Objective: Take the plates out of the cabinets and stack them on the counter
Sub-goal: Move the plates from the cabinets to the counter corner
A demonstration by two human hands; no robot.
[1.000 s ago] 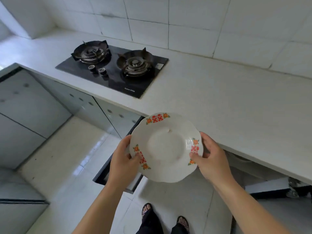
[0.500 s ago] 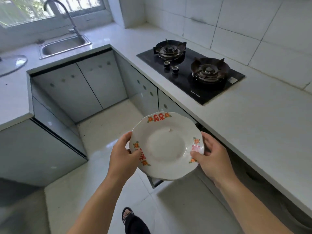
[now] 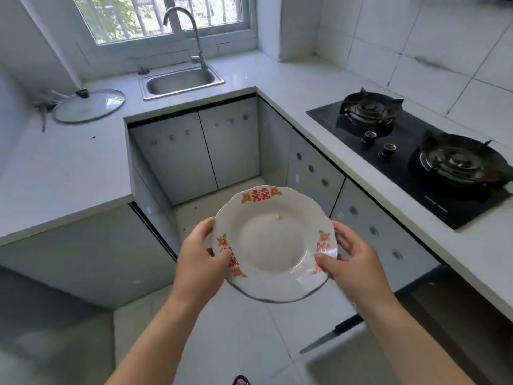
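Note:
A white scalloped plate (image 3: 273,243) with red and orange rim decorations is held level in mid-air over the kitchen floor, between the counters. My left hand (image 3: 198,259) grips its left rim, thumb on top. On the opposite rim, my right hand (image 3: 351,259) holds on the same way. The white counter (image 3: 63,173) runs on the left, along the window wall and on the right. An open cabinet door (image 3: 333,333) shows edge-on at the lower right; the cabinet's inside is dark.
A black two-burner gas hob (image 3: 410,154) is set into the right counter. A steel sink (image 3: 181,81) with a tall tap sits under the window. A glass pot lid (image 3: 88,105) lies on the left counter's far end. Grey cabinet doors (image 3: 200,154) line the aisle.
My view has swung left from the hob and right counter toward the sink and left counter. The plate stays in both hands, in the same grip.

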